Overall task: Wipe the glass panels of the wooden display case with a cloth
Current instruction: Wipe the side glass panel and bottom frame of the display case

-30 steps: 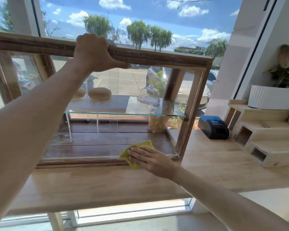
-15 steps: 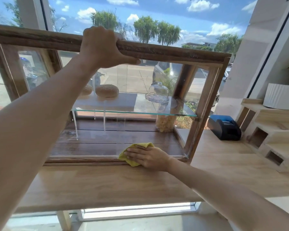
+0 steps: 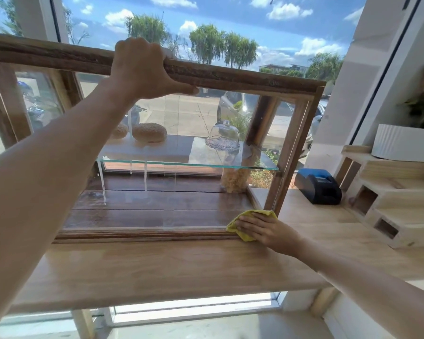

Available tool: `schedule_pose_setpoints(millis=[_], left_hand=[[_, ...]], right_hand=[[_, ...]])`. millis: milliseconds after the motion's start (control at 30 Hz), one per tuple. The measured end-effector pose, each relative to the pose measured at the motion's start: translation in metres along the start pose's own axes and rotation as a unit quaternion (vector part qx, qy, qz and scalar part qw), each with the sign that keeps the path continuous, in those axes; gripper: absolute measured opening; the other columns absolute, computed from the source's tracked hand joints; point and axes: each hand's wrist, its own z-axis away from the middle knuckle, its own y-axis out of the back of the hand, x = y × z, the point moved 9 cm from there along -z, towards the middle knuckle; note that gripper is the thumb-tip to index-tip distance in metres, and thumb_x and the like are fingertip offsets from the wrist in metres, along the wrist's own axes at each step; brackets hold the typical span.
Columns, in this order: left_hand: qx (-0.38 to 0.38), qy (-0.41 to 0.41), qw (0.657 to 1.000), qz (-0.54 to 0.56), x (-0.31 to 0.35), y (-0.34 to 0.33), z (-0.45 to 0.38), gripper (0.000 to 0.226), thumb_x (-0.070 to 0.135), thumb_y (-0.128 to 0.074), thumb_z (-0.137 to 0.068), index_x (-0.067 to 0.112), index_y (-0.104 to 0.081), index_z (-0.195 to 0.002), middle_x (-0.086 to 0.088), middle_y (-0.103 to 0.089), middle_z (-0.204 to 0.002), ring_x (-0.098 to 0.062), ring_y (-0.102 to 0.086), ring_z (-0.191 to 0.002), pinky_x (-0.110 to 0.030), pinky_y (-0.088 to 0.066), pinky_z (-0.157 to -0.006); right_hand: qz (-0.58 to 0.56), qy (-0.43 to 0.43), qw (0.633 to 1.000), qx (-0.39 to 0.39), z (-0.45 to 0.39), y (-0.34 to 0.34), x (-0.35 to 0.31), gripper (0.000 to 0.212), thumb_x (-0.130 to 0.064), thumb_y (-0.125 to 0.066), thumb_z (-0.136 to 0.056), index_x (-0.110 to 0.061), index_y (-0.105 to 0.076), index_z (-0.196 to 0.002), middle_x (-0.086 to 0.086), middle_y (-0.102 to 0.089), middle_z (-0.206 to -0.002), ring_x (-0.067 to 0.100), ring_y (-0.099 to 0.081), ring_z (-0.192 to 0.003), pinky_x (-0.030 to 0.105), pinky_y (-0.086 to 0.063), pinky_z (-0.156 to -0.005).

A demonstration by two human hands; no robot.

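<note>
The wooden display case point(image 3: 255, 77) stands on a light wooden counter point(image 3: 171, 267) in front of a window. My left hand point(image 3: 142, 69) grips the case's top front rail. My right hand point(image 3: 267, 228) presses a yellow cloth point(image 3: 250, 215) flat against the front glass panel point(image 3: 181, 118) at its lower right corner, next to the right post. Most of the cloth is hidden under my fingers. Inside, a glass shelf point(image 3: 194, 162) carries bread rolls point(image 3: 149, 132) and a small glass dome point(image 3: 222, 135).
A jar point(image 3: 234, 182) stands on the case floor at the back right. To the right of the case sit a black and blue device point(image 3: 318, 187), a stepped wooden riser point(image 3: 397, 201) and a white planter point(image 3: 404, 143). The counter's front edge is near me.
My right hand has slid the cloth to the right along the bottom of the front glass, from near the middle to the lower right corner. My left hand stays on the top rail.
</note>
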Motion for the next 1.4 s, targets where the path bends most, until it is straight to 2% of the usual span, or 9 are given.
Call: schedule_pose_setpoints(millis=[167, 333, 500, 633, 833, 1000, 1133, 1267, 1400], left_hand=[[0.01, -0.006, 1.0, 0.008, 0.001, 0.002, 0.0, 0.106, 0.098, -0.035, -0.042, 0.016, -0.072, -0.099, -0.01, -0.056, -0.058, -0.023, -0.046, -0.062, -0.033, -0.034, -0.067], [0.012, -0.014, 1.0, 0.002, 0.004, 0.004, 0.002, 0.106, 0.097, -0.034, -0.042, 0.016, -0.071, -0.101, -0.009, -0.055, -0.057, -0.023, -0.046, -0.062, -0.033, -0.034, -0.067], [-0.001, -0.018, 1.0, 0.003, 0.007, 0.003, 0.002, 0.094, 0.09, -0.042, -0.05, 0.015, -0.07, -0.1, -0.009, -0.054, -0.059, -0.024, -0.048, -0.063, -0.036, -0.039, -0.071], [-0.009, -0.024, 0.999, 0.023, 0.026, -0.003, -0.004, 0.083, 0.084, -0.047, -0.058, 0.016, -0.069, -0.101, -0.008, -0.058, -0.065, -0.027, -0.058, -0.07, -0.037, -0.042, -0.079], [-0.008, -0.055, 0.998, 0.035, 0.077, -0.016, -0.024, 0.083, 0.086, -0.047, -0.059, 0.02, -0.067, -0.106, -0.009, -0.066, -0.075, -0.027, -0.061, -0.077, -0.033, -0.04, -0.075], [0.01, -0.056, 0.998, 0.022, 0.081, -0.019, -0.027, 0.088, 0.088, -0.045, -0.057, 0.022, -0.067, -0.11, -0.008, -0.06, -0.069, -0.029, -0.062, -0.08, -0.032, -0.04, -0.071], [0.007, -0.06, 0.998, 0.028, 0.081, -0.02, -0.026, 0.092, 0.09, -0.04, -0.054, 0.021, -0.069, -0.107, -0.004, -0.052, -0.061, -0.025, -0.056, -0.07, -0.031, -0.037, -0.07], [0.006, -0.065, 0.997, 0.032, 0.082, -0.019, -0.026, 0.092, 0.089, -0.041, -0.054, 0.02, -0.069, -0.108, -0.002, -0.048, -0.056, -0.023, -0.051, -0.066, -0.031, -0.037, -0.069], [0.008, -0.063, 0.997, 0.038, 0.083, -0.019, -0.027, 0.096, 0.09, -0.039, -0.052, 0.02, -0.068, -0.11, -0.001, -0.049, -0.055, -0.022, -0.05, -0.066, -0.03, -0.035, -0.069]], right_hand=[[0.026, -0.041, 0.997, -0.054, 0.023, -0.003, 0.004, 0.057, -0.014, -0.059, -0.083, -0.007, -0.045, -0.137, 0.009, -0.041, -0.146, 0.025, -0.037, -0.136, 0.044, -0.01, -0.113], [0.058, -0.127, 0.987, -0.082, 0.047, -0.008, 0.001, 0.041, -0.011, -0.041, -0.09, -0.002, -0.056, -0.128, 0.012, -0.05, -0.138, 0.027, -0.046, -0.129, 0.046, -0.005, -0.117], [-0.066, -0.249, 0.961, -0.099, 0.037, 0.007, 0.0, 0.061, -0.012, -0.085, -0.061, 0.0, -0.063, -0.117, 0.015, -0.062, -0.124, 0.029, -0.058, -0.118, 0.043, -0.04, -0.103], [-0.103, -0.364, 0.926, 0.006, 0.037, 0.049, 0.022, 0.06, 0.001, -0.066, -0.069, -0.001, -0.055, -0.128, 0.016, -0.052, -0.136, 0.031, -0.047, -0.128, 0.04, -0.017, -0.116], [-0.085, -0.168, 0.982, -0.008, -0.018, 0.045, -0.003, 0.048, -0.009, -0.048, -0.087, -0.008, -0.05, -0.135, 0.009, -0.046, -0.143, 0.025, -0.041, -0.134, 0.042, -0.029, -0.114], [-0.064, -0.193, 0.973, -0.105, 0.0, 0.004, -0.006, 0.046, -0.012, -0.032, -0.088, -0.006, -0.052, -0.13, 0.007, -0.053, -0.137, 0.026, -0.045, -0.13, 0.042, -0.025, -0.11], [-0.051, -0.268, 0.955, -0.111, 0.041, -0.004, -0.003, 0.045, -0.012, -0.031, -0.089, 0.004, -0.04, -0.131, 0.016, -0.053, -0.135, 0.031, -0.047, -0.129, 0.042, -0.005, -0.116], [-0.044, -0.289, 0.954, -0.069, 0.029, 0.014, -0.001, 0.047, -0.01, -0.068, -0.081, 0.002, -0.056, -0.124, 0.015, -0.057, -0.13, 0.03, -0.052, -0.124, 0.044, -0.016, -0.116], [-0.046, -0.22, 0.974, 0.004, -0.004, 0.042, -0.015, 0.04, -0.011, -0.037, -0.092, -0.005, -0.056, -0.126, 0.01, -0.053, -0.136, 0.026, -0.048, -0.128, 0.044, -0.025, -0.11]])
